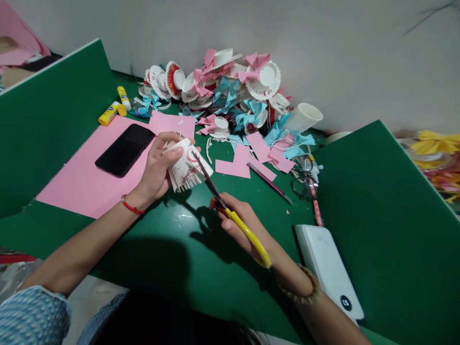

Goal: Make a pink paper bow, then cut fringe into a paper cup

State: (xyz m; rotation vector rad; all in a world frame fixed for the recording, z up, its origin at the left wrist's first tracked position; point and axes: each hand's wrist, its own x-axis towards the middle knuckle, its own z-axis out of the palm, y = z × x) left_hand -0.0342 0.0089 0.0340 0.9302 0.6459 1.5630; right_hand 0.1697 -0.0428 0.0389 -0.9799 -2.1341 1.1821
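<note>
Your left hand (158, 165) pinches a fringed paper cup (187, 170) above the green surface (172, 258), beside the black phone (125, 149). Your right hand (244, 230) has its fingers closed around yellow-handled scissors (230, 211), blades at the cup.

green table (201, 268), pink sheet (82, 182), phone (125, 149), pwr bank (328, 268)

One head-worn camera looks forward and steeply down at the green table (187, 268) from close above; the wall fills the top of the frame, the wearer's forearms enter from the bottom edge.
</note>
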